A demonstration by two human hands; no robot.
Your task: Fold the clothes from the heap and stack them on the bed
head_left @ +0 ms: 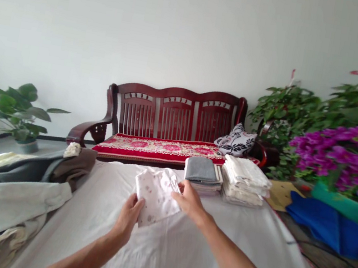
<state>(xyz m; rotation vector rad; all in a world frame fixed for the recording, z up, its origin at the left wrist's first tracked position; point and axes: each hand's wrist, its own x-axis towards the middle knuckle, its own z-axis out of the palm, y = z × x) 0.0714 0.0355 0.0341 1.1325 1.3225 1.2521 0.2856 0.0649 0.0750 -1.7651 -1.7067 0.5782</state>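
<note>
A folded white cloth with small pinkish-grey spots (156,198) is held up between my two hands, over the covered table. My left hand (128,217) pinches its left edge, thumb on top and fingers behind. At the upper right edge, my right hand (190,202) grips the cloth where several layers show. Just beyond the right hand stands a stack of folded cloths with a grey one on top (200,171). Beside that stack, to the right, is a pile of folded white cloths (247,176).
A pale sheet (198,257) covers the table. Loose garments (16,193) lie heaped at the left. A blue cloth (325,224) and purple flowers (347,159) are at the right. Behind stands a wooden sofa (173,105) with a patterned cushion (237,140).
</note>
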